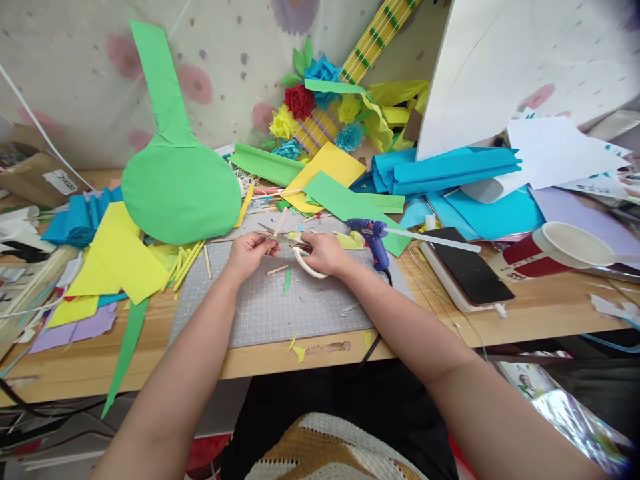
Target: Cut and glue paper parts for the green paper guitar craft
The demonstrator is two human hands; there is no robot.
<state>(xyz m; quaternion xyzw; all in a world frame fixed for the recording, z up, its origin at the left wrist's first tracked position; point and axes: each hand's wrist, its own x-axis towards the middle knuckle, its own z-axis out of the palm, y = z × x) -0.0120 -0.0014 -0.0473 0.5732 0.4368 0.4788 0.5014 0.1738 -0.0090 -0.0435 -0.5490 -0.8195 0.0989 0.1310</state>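
My right hand (325, 253) grips white-handled scissors (306, 260) over a grey cutting mat (280, 307), blades open and pointing left. My left hand (250, 252) is closed in a pinch on a thin wooden stick (267, 235) held at the scissor blades. A short cut piece of stick (277, 269) and a green paper sliver (286, 283) lie on the mat just below the hands.
A blue glue gun (373, 240) stands right of my right hand, a phone (467, 267) and a red paper cup (555, 250) beyond it. A green guitar-shaped paper cutout (175, 173), yellow, blue and green papers, loose sticks (187, 261) and paper flowers (320, 107) crowd the wooden table (545, 307).
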